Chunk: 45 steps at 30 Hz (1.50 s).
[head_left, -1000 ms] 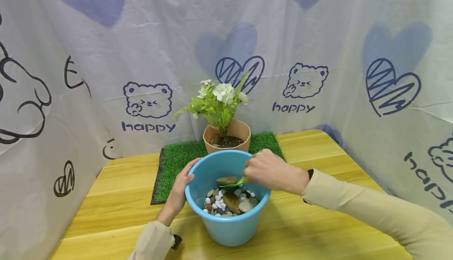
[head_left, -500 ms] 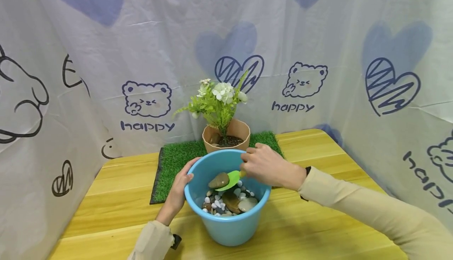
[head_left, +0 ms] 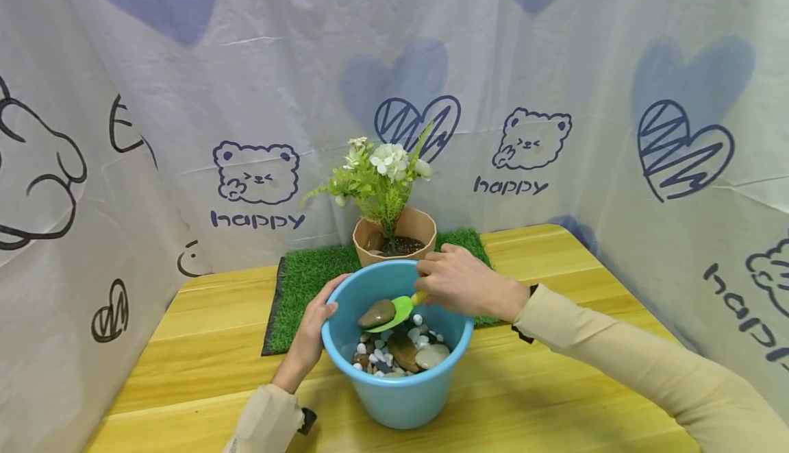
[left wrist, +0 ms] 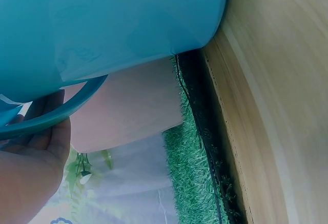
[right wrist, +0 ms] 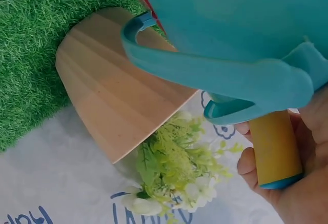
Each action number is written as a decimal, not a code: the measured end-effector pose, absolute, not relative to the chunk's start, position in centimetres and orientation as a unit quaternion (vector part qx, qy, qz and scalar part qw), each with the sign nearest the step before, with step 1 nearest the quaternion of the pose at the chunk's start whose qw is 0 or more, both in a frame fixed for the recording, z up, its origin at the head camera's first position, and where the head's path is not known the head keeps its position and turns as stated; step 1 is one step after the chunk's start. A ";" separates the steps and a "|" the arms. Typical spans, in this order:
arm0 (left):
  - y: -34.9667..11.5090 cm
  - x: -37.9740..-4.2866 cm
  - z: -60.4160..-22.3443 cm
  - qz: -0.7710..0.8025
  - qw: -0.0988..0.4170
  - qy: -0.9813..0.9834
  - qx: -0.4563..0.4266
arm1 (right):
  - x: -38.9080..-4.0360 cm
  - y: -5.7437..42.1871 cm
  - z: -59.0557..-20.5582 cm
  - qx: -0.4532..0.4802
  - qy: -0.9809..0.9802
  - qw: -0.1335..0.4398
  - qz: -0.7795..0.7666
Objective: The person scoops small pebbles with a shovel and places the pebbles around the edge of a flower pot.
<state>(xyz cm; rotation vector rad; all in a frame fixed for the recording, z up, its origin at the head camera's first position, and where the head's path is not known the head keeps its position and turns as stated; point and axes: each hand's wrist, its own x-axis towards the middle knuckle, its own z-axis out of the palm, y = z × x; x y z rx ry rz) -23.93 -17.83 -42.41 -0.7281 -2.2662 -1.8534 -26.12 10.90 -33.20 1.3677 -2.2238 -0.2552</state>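
Observation:
My right hand [head_left: 462, 280] grips the yellow handle [right wrist: 277, 149] of a small trowel, its green blade [head_left: 401, 310] inside a blue bucket [head_left: 401, 398]. A large brown stone [head_left: 377, 314] rests on the blade, tilted down to the left, above the pebbles. My left hand [head_left: 314, 323] holds the bucket at its left side, thumb at the rim; in the left wrist view its fingers [left wrist: 59, 131] curl behind a blue band of the bucket. Small white and dark pebbles [head_left: 377, 357], a brown stone [head_left: 403, 351] and a pale flat stone [head_left: 432, 356] lie in the bucket.
Right behind the bucket stands a tan flowerpot [head_left: 370, 255] with soil and a white-flowered plant [head_left: 385, 179]. It sits on a green turf mat [head_left: 302, 295]. The wooden table [head_left: 542, 384] ends at a printed curtain [head_left: 333, 62] at the back and sides.
The trowel has risen off the pebbles and shifted left with the stone on it, its blade now facing more toward the head camera. My left hand and the bucket have stayed put.

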 end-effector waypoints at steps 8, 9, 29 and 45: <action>-18.0 -24.0 -42.4 -0.605 0.068 -0.754 -0.245 | -26.7 11.1 -33.3 0.508 -0.821 0.251 -0.071; -18.0 -24.0 -42.4 -0.605 0.068 -0.754 -0.246 | -26.7 11.1 -33.3 0.507 -0.822 0.250 -0.068; -18.0 -24.1 -42.4 -0.606 0.064 -0.752 -0.250 | -27.0 11.7 -33.6 0.508 -0.822 0.257 -0.010; -18.0 -24.0 -42.3 -0.610 0.052 -0.750 -0.249 | -27.3 13.6 -33.5 0.487 -0.818 0.305 -0.011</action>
